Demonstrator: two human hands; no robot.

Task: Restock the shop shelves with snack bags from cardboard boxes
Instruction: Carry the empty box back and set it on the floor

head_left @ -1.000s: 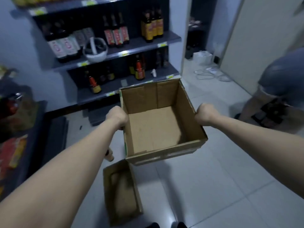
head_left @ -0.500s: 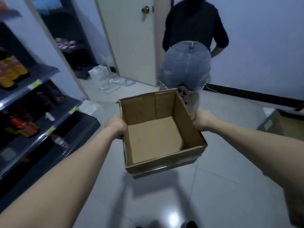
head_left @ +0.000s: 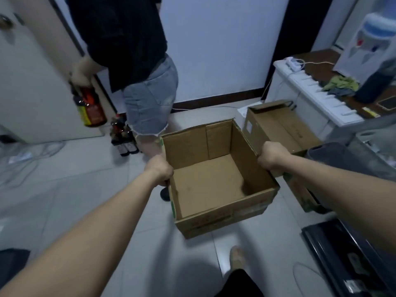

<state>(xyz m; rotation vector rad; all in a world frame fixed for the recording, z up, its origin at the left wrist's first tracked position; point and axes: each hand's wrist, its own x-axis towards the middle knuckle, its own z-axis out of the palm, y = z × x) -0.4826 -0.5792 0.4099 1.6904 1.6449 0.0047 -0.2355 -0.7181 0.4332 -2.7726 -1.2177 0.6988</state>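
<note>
An open, empty cardboard box (head_left: 214,181) hangs in front of me above the tiled floor. My left hand (head_left: 159,169) grips its left wall and my right hand (head_left: 270,156) grips its right wall, both with fingers closed over the rim. No snack bags are in view. A second open cardboard box (head_left: 276,127) stands on the floor just behind and to the right of the one I hold.
A person in a black top and denim shorts (head_left: 147,103) stands close ahead on the left, holding bottles (head_left: 92,108); more bottles (head_left: 124,140) stand on the floor by their feet. A white cabinet (head_left: 317,103) with a water dispenser (head_left: 372,50) is at the right. Dark shelving (head_left: 351,260) lies at lower right.
I have turned further right with the box still held; the shelves of bottles have left the view, the person is now at the left, and the second box and cabinet have appeared.
</note>
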